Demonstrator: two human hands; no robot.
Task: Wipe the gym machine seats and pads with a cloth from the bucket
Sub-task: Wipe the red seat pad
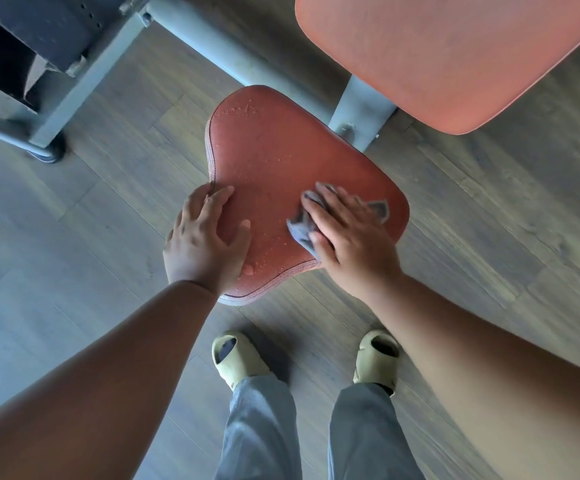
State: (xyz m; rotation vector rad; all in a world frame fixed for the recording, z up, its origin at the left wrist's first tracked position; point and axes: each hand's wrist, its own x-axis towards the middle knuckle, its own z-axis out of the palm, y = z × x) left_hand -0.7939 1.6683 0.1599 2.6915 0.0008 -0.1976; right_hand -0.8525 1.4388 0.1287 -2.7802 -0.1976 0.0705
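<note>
I pressed the grey cloth [304,227] flat onto the red seat [278,157] with the right hand [349,233], fingers straight and spread over the cloth near the seat's front right edge. The left hand [205,240] rested open on the front left corner, steadying it. Droplets covered the far end — I judged overlapping strokes toward the narrow end, under even pressure, would clear them.

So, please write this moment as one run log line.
step: wiping seat | right hand: presses cloth | left hand: rests on seat edge | droplets remain
</note>
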